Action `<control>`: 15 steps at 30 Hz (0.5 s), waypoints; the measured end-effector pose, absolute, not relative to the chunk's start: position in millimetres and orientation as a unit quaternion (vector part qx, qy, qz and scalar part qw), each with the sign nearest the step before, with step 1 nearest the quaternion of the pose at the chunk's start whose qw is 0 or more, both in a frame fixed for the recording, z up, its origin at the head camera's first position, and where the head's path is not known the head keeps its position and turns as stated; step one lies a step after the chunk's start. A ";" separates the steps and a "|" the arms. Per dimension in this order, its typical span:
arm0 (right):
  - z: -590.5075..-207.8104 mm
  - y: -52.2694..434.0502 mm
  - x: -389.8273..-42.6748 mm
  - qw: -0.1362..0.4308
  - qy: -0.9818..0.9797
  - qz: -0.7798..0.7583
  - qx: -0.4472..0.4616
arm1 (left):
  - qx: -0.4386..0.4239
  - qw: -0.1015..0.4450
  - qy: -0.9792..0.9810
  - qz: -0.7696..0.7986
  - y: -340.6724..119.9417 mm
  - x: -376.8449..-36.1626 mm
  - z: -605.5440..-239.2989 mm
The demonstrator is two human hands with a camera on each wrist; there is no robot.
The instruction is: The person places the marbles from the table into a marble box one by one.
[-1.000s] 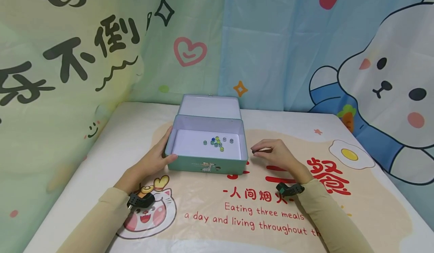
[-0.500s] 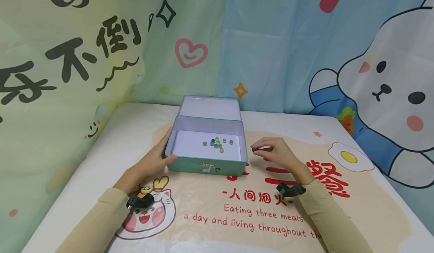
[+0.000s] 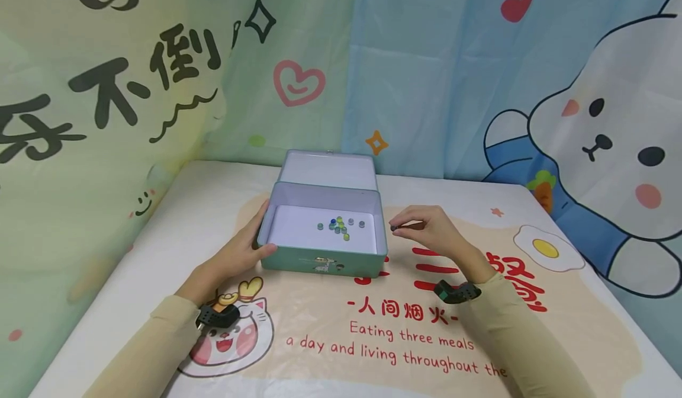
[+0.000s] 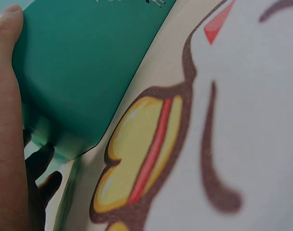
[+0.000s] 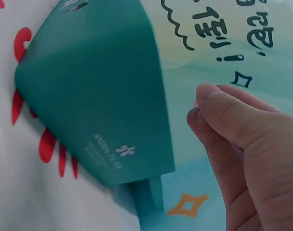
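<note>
A green tin box (image 3: 325,263) with a pale inside stands on the table, lid raised at the back. On its floor lie several small glass marbles (image 3: 346,237), green, yellow-green, blue and clear. My left hand (image 3: 234,256) grips the box's front left corner, thumb at the front rim and fingers along the side. Just right of the box, my right hand (image 3: 428,227) holds thumb and fingertips together, pinching a small dark round thing (image 3: 393,228), perhaps a marble. In the right wrist view the fingertips hide it beside the box's side wall (image 5: 103,91).
The open lid (image 3: 329,170) leans back near the backdrop (image 3: 415,78). A printed cloth (image 3: 405,339) with red lettering, a cat face and a fried egg covers the table. Black wrist cameras sit on both wrists.
My right hand has risen a little and come slightly nearer the box's right rim, still pinching the dark thing. The left hand and the marbles in the box stay put.
</note>
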State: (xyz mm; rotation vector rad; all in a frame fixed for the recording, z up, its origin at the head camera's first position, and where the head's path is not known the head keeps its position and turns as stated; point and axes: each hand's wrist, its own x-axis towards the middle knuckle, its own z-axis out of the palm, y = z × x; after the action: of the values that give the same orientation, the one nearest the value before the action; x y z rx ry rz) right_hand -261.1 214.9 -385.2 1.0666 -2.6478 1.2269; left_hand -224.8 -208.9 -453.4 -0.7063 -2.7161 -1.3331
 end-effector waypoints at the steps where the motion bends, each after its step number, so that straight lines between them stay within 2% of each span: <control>1: -383.2 213.6 -262.4 0.018 -0.848 0.396 0.351 | -0.227 0.017 -0.875 -0.428 -209.0 -224.8 -453.4; 15: -355.9 180.0 -278.1 0.029 -0.834 0.367 0.411 | -0.227 0.018 -0.877 -0.423 -208.0 -221.8 -451.9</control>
State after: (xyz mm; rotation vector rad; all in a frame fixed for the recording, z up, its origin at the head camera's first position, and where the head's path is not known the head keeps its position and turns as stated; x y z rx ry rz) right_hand -278.1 180.0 -355.9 1.2678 -2.5729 1.1334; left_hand -221.8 -208.0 -451.9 -0.7040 -2.7247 -1.3140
